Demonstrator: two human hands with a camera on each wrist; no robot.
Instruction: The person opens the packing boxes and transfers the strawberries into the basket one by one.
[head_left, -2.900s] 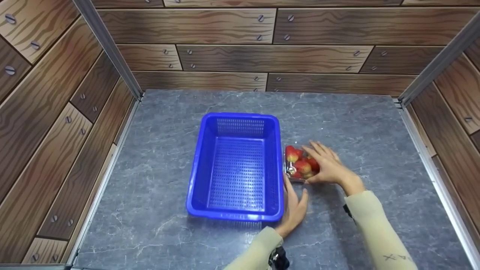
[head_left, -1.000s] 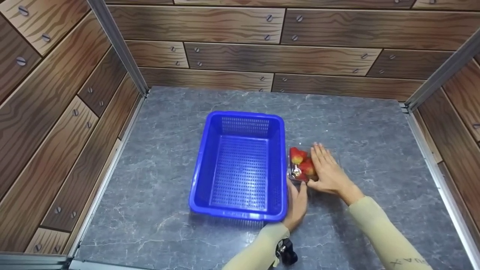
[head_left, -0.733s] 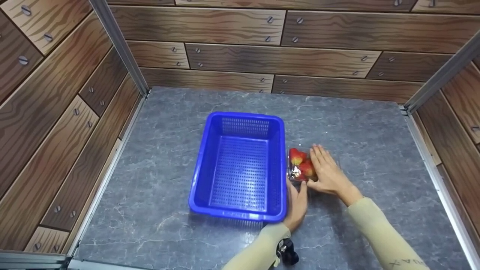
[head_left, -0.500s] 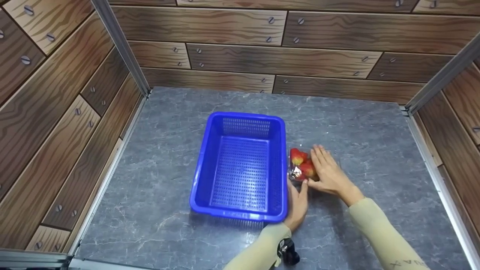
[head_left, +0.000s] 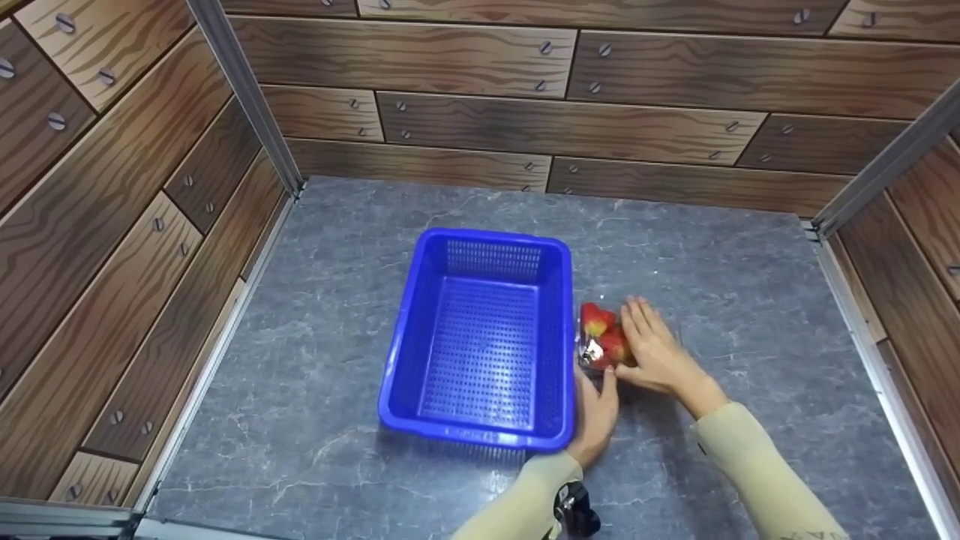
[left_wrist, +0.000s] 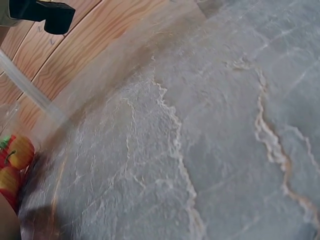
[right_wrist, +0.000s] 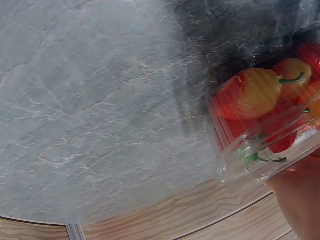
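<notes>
— While both hands close on it, what is the item?
— Clear box of strawberries (head_left: 600, 341), right of frame centre on the grey table (head_left: 750, 300). Right hand (head_left: 654, 352): fingers straight, laid on its right side. Left hand (head_left: 596, 409): flat, fingertips at its near edge.
— Step?
— Securing a hold, I judge; next, a two-sided lift.
— Neighbour?
— Blue basket (head_left: 480, 240) — just beside, left.
</notes>
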